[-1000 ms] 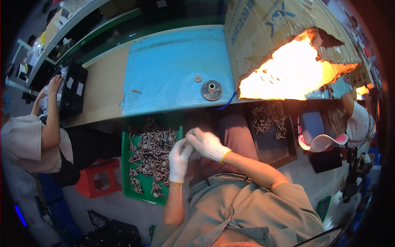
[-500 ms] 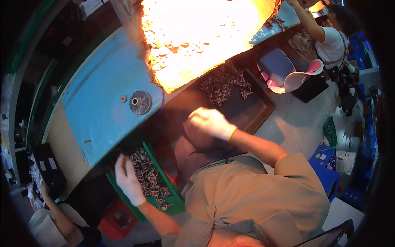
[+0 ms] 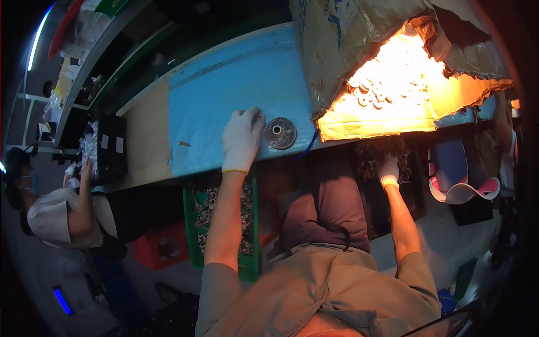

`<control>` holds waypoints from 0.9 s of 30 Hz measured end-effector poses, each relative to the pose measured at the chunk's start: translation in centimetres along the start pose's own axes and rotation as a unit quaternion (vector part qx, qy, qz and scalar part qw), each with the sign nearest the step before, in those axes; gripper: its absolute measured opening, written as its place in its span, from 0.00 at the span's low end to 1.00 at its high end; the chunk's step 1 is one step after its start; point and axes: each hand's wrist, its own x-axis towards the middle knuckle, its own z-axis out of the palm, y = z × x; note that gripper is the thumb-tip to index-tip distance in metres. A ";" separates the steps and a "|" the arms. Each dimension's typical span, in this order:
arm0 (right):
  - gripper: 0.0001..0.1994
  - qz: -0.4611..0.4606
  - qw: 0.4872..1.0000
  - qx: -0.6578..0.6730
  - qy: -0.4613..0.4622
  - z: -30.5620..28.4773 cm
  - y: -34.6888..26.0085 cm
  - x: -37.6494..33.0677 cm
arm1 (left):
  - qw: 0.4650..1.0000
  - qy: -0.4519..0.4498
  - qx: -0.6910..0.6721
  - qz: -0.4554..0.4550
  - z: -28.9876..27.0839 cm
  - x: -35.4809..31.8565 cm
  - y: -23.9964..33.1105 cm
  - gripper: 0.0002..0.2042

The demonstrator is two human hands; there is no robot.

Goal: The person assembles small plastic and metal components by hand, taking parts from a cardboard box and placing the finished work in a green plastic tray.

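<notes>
My left hand (image 3: pixel 242 137), in a white glove, rests on the blue table covering (image 3: pixel 224 84). Its fingers are curled down just left of a round dark disc (image 3: pixel 289 137) with a metal tube (image 3: pixel 277 130) standing on it. What those fingers pinch, if anything, is hidden. My right hand (image 3: pixel 388 168), gloved too, reaches down into a pile of small brownish parts (image 3: pixel 370 154) in a dark tray (image 3: pixel 382 210). Shadow and the parts hide its fingertips. Below my left forearm a green crate (image 3: pixel 254 261) holds many similar small parts (image 3: pixel 210 202).
A torn cardboard box (image 3: pixel 342 45), brightly lit inside, stands on the table with small ring-shaped pieces (image 3: pixel 376 92) in it. A red stool (image 3: pixel 160 247) sits on the floor at left. A person (image 3: pixel 59 216) works at far left; a pink-edged chair (image 3: pixel 463 191) is at right.
My view has swung, shifting the scene. My left hand has moved from above the green crate onto the table by the disc. My right hand has gone from above my lap into the dark tray's parts.
</notes>
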 end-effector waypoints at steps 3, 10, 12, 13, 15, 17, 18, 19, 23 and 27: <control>0.25 0.020 0.998 0.060 0.000 0.4 1.4 -1.2 | 1.000 -0.016 -0.012 -0.005 0.1 0.7 -0.3 0.16; 0.24 0.141 0.964 0.203 0.097 1.2 8.3 -6.1 | 0.991 -0.043 -0.113 -0.052 0.2 0.8 0.1 0.16; 0.22 0.181 0.916 0.357 -0.013 -1.3 7.7 -7.1 | 0.963 -0.048 -0.246 -0.097 -0.2 -0.2 -1.3 0.16; 0.20 0.222 0.833 0.493 -0.118 -2.5 7.4 -7.7 | 0.914 -0.058 -0.379 -0.135 -0.2 -0.5 -1.8 0.16; 0.18 0.261 0.795 0.529 -0.140 -2.8 7.9 -8.6 | 0.909 -0.062 -0.389 -0.136 -0.3 -0.8 -1.5 0.16; 0.17 0.285 0.748 0.584 -0.136 -2.2 8.0 -9.4 | 0.905 -0.062 -0.398 -0.139 -0.2 -0.8 -1.4 0.17; 0.17 0.283 0.749 0.584 -0.135 -1.7 7.9 -9.5 | 0.933 -0.055 -0.334 -0.125 0.0 -0.5 -1.5 0.18; 0.15 0.286 0.707 0.634 -0.130 -1.3 7.8 -9.6 | 0.956 -0.047 -0.269 -0.110 0.2 -0.3 -1.7 0.20; 0.12 0.293 0.646 0.679 -0.189 -3.3 4.2 -10.1 | 0.979 -0.063 -0.153 -0.115 -1.5 -0.2 -0.9 0.22; 0.15 0.234 0.629 0.698 -0.252 -5.3 0.3 -10.8 | 0.980 0.005 -0.123 -0.156 -1.5 -0.1 -0.3 0.21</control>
